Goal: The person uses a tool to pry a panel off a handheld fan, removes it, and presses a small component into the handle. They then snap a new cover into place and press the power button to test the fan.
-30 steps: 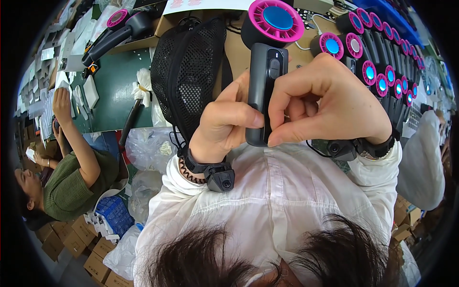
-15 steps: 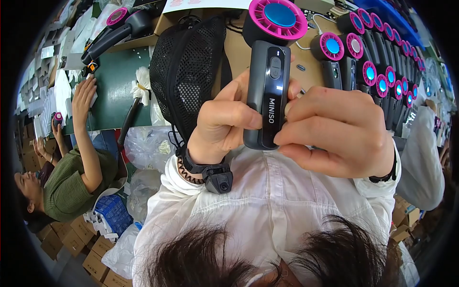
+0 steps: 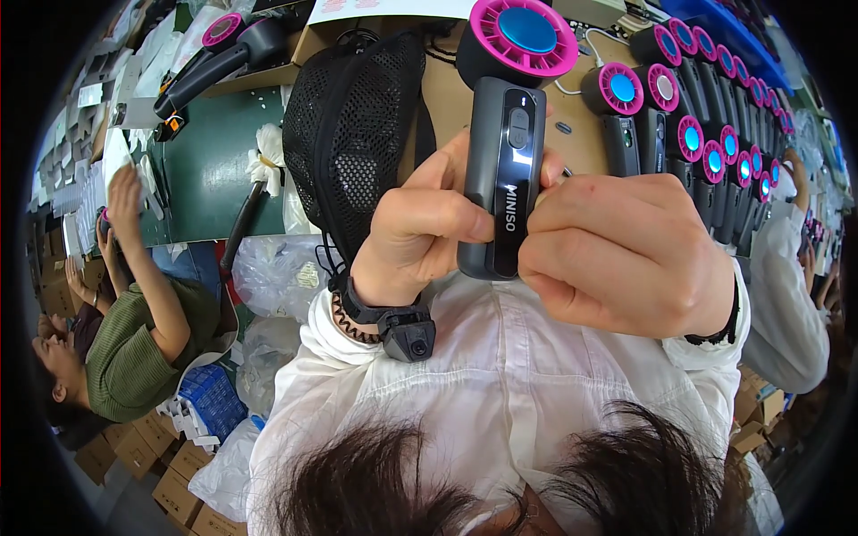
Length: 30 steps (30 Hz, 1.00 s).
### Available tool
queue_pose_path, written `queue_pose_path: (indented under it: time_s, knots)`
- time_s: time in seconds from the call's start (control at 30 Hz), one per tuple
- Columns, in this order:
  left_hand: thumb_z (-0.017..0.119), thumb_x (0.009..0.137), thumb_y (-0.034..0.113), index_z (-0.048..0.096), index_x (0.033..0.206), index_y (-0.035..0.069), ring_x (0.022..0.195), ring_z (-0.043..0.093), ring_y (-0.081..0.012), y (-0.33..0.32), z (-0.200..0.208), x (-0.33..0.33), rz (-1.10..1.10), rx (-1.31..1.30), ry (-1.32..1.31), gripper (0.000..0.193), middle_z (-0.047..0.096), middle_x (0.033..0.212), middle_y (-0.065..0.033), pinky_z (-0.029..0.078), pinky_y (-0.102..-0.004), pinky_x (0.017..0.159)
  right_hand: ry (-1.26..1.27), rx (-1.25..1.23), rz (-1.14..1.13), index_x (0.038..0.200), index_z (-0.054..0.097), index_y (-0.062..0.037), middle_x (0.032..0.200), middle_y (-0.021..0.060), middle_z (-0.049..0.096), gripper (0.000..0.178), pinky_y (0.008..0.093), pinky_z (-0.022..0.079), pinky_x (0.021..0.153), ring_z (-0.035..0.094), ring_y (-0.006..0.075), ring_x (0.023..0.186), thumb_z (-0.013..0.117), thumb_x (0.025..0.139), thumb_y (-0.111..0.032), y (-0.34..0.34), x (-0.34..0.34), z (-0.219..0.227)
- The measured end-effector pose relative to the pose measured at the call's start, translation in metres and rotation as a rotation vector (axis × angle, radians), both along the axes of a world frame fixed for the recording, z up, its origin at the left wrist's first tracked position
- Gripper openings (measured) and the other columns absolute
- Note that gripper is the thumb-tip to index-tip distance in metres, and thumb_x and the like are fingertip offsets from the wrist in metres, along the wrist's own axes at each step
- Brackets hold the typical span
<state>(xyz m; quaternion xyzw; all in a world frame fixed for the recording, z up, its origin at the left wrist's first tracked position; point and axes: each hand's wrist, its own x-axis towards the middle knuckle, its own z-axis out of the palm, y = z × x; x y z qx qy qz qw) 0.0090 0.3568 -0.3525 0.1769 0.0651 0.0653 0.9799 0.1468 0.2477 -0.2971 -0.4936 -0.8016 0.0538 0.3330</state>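
Note:
A handheld fan (image 3: 480,183) with a dark grey body, a glossy black front strip with buttons, and a pink grille round a blue centre is held up before my chest. My left hand (image 3: 420,219) is closed on its handle from the left, thumb on the near end. My right hand (image 3: 626,250) is closed against the handle's right side, with fingers curled and pressed together. Whatever those fingers pinch, if anything, is hidden; a small dark tip shows just above them.
Many similar fans (image 3: 623,89) stand in rows on the brown table at right. A black mesh bag (image 3: 353,134) lies left of my fan. Beyond it are a green tabletop (image 3: 214,192), a brush with a pale head (image 3: 265,161) and another dark fan (image 3: 210,71). A co-worker in green (image 3: 147,344) sits at left.
My right fingers have curled in tighter against the handle's side. The fan has shifted very slightly right. At left, the co-worker's raised hand has moved back from the green tabletop.

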Motion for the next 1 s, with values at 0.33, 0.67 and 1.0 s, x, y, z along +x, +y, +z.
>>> queue_pose_path:
  time_s: [0.33,0.67,1.0]
  knots:
    - [0.048,0.050,0.002,0.033,0.124,-0.001,0.102,0.050,-0.0216,0.003,-0.007,0.002,0.000,-0.066,-0.253,0.075,0.050,0.108,-0.0137,0.036,-0.0264,0.091,0.284,-0.005,0.024,0.071,0.058,-0.0021,0.066,0.0059,0.056,0.017,0.0274,0.045,0.045,0.054,0.0199,0.052,0.065,0.056,0.003,0.009,0.000,-0.001]
    - [0.047,0.049,0.003,0.030,0.129,-0.001,0.103,0.050,-0.0228,0.005,0.001,0.001,-0.049,0.160,0.024,0.082,0.049,0.111,-0.0135,0.037,-0.0273,0.091,0.329,-0.051,-0.003,0.072,0.057,-0.0013,0.064,0.0058,0.055,0.021,0.0270,0.044,0.046,0.052,0.0197,0.050,0.062,0.054,0.009,0.009,0.001,-0.007]
    - [0.050,0.048,0.006,0.029,0.130,-0.001,0.101,0.052,-0.0253,0.005,0.005,0.000,-0.060,0.142,0.022,0.085,0.050,0.110,-0.0146,0.039,-0.0301,0.089,0.373,-0.040,-0.051,0.073,0.057,-0.0001,0.063,0.0048,0.053,0.021,0.0236,0.042,0.044,0.051,0.0146,0.048,0.061,0.055,0.010,0.010,0.001,-0.010]
